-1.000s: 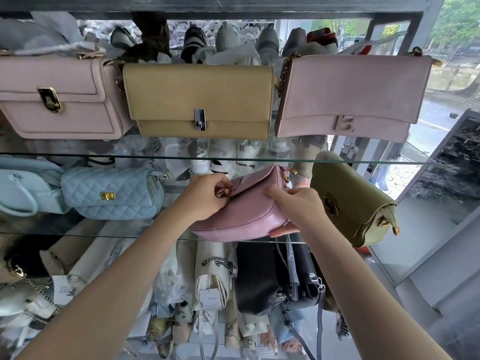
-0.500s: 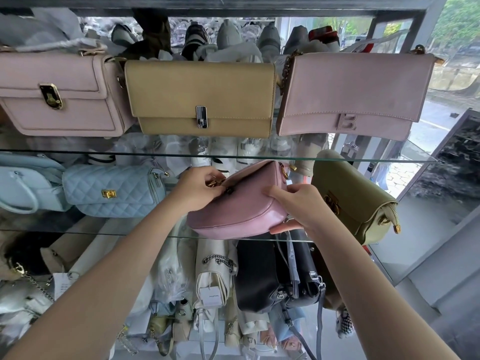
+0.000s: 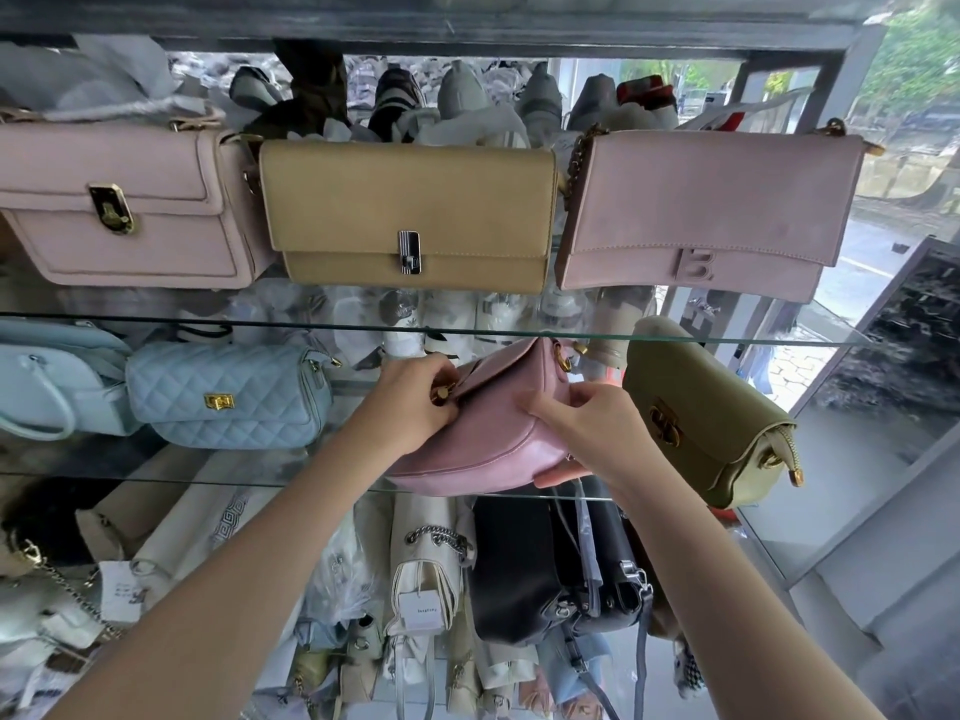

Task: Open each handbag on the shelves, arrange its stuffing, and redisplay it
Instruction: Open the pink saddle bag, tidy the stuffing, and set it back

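1. The left hand [image 3: 415,402] is closed around a gold clasp [image 3: 441,394] at the left end of the pink handbag [image 3: 483,439], its fingers pinching that metal piece.
2. The right hand [image 3: 587,433] grips the bag's right side, fingers curled over the front and the thumb tucked under the bottom edge.
3. The pink handbag sits tilted at the centre of the frame, on the middle glass shelf [image 3: 156,478].
4. Just right of it on the same shelf leans an olive handbag [image 3: 706,413]; well to the left lies a quilted light-blue handbag [image 3: 223,394].
5. On the glass shelf above stand a tan flap bag [image 3: 410,210] at centre, a pale pink bag [image 3: 130,210] at upper left and a dusty pink bag [image 3: 711,210] at upper right.
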